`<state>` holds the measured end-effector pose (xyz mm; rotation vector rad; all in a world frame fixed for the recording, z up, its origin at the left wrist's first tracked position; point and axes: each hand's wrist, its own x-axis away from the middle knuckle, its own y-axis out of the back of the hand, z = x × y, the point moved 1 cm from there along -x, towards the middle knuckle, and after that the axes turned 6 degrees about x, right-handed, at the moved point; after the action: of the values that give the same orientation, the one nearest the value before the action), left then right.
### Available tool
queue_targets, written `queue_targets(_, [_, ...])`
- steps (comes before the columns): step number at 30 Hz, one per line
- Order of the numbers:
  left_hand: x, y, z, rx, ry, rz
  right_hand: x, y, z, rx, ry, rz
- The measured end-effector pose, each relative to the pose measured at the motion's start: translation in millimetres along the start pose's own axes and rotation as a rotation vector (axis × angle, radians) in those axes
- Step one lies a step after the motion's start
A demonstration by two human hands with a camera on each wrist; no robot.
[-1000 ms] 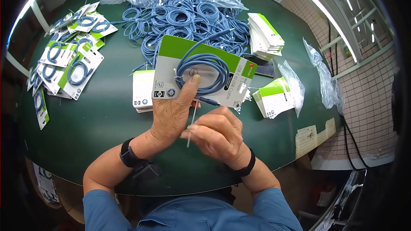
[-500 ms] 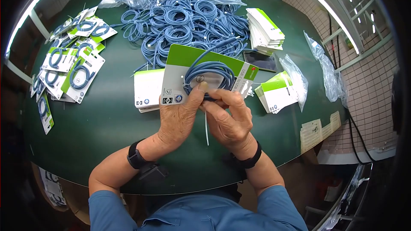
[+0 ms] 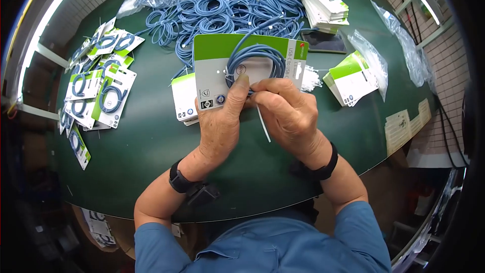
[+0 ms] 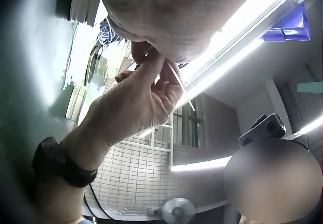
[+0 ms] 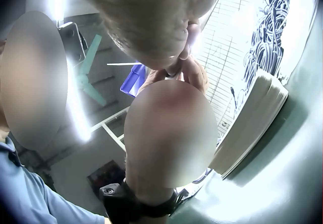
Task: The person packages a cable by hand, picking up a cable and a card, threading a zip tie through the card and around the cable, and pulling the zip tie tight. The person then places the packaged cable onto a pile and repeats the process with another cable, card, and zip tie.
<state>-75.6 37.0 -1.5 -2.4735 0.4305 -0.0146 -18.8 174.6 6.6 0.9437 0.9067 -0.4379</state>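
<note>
In the head view, my left hand (image 3: 222,126) grips a green-and-white packaging card (image 3: 209,65) by its lower edge. Its thumb presses on the coiled blue USB cable (image 3: 260,49) lying across the card. My right hand (image 3: 293,111) pinches at the bottom of the coil, against the left thumb. A thin white cable tie (image 3: 263,124) hangs down from between the right fingers. In the left wrist view the tie (image 4: 180,85) sticks out past the right hand (image 4: 131,100). The card hides the left fingers behind it.
Behind the card lies a heap of blue cables (image 3: 217,7). Carded cables (image 3: 108,96) are piled at left. Blank cards (image 3: 184,98) are stacked beside the left hand, with more stacks (image 3: 323,7) at right. A phone (image 3: 326,43) and loose white ties (image 3: 311,78) lie nearby.
My right hand has gone from the hanging end of the tie up to the coil's bottom edge, where it now pinches. My left hand still holds card and cable.
</note>
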Motion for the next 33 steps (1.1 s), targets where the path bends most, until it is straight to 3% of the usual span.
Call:
queue_targets(5, [0.2, 4.1, 3.9, -0.13, 0.029, 0.054, 4.2, 5.3, 3.4, 0.005, -0.069, 0.017])
queue_targets(8, [0.6, 1.4, 1.2, -0.219, -0.131, 0.099, 3.0, 8.6, 7.3, 0.035, -0.002, -0.056])
queue_targets(17, [4.3, -7.9, -14.2, -0.122, -0.064, -0.004, 9.5, 8.1, 19.5, -0.054, 0.008, -0.051])
queue_targets(20, [7.3, -1.1, -18.1, -0.32, -0.027, -0.006, 10.6, 7.0, 20.5, -0.069, 0.012, -0.06])
queue_targets(24, [4.9, -8.2, -16.7, -0.178, -0.06, -0.012, 8.4, 7.8, 22.4, -0.041, 0.025, -0.084])
queue_targets(29, [4.7, -8.9, -21.8, -0.231, -0.038, 0.029, 8.9, 6.3, 22.6, -0.059, 0.03, -0.1])
queue_targets(33, [4.2, -9.1, -16.6, -0.053, 0.073, -0.002, 12.6, 2.3, 24.1, -0.077, 0.04, -0.129])
